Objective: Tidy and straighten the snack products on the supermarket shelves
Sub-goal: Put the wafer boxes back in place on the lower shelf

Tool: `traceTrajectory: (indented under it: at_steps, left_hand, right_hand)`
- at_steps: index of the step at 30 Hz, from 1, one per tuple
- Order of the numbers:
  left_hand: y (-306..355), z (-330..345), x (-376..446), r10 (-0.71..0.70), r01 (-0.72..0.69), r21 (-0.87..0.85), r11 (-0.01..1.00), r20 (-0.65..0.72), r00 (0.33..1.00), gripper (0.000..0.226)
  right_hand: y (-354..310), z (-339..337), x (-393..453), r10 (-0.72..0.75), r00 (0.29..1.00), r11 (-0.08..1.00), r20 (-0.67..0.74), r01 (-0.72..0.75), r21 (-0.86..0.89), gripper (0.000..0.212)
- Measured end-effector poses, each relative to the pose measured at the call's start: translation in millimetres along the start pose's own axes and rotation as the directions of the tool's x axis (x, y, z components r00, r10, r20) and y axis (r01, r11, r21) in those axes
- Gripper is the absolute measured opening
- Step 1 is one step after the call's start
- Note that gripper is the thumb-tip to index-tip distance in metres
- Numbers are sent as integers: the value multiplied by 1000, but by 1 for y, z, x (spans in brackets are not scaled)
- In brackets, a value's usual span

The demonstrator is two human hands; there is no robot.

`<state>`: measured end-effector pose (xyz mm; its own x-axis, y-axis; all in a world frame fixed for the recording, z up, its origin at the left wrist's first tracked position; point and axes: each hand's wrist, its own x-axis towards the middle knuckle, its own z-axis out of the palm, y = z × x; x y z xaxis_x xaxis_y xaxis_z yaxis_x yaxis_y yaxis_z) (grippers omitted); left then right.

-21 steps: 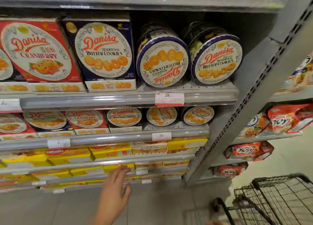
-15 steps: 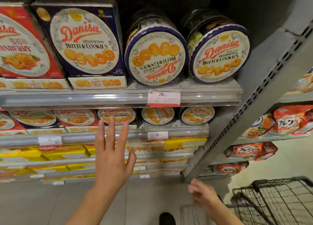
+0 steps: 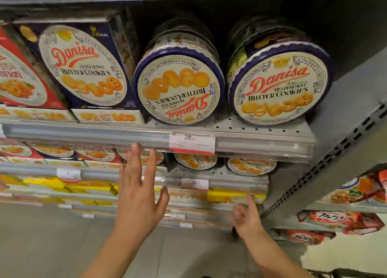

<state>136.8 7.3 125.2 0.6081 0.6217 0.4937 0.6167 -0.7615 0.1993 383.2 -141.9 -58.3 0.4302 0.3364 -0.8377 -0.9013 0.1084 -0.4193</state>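
Two round blue Danisa butter cookie tins stand on edge on the upper shelf (image 3: 261, 131). The left tin (image 3: 178, 89) is turned upside down, its label inverted. The right tin (image 3: 278, 85) reads nearly upright. To their left stand a blue square Danisa box (image 3: 81, 66) and a red cranberry box (image 3: 18, 83). My left hand (image 3: 140, 196) is raised with fingers spread, its fingertips just below the shelf's front rail, holding nothing. My right hand (image 3: 247, 217) is lower, fingers loosely bent, empty.
A price tag (image 3: 191, 142) marked 28 hangs on the rail. Smaller Danisa tins (image 3: 251, 165) and boxes fill the shelf below, yellow boxes (image 3: 226, 196) lower down. A grey upright (image 3: 335, 162) divides off shelves of red cereal bags (image 3: 339, 221) at the right.
Both hands have risen toward the upper shelf; the left hand's fingertips now reach the rail. The view has moved closer and tilted up, and the cart has left the frame.
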Motion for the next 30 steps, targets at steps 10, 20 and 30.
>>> traceTrajectory:
  at_steps: [10,20,30]
  left_hand:
    - [4,-11,-2,-39,39,32,999,4,999,84]
    - [5,-9,-4,-62,61,31,998,19,998,84]
    - [5,-15,-6,-63,63,17,998,34,997,85]
  right_hand:
    - [-10,7,11,4,1000,999,13,-3,-34,10]
    - [-9,-25,-19,-61,998,995,20,62,-72,49]
    - [25,-86,-44,-91,991,976,98,109,-190,52]
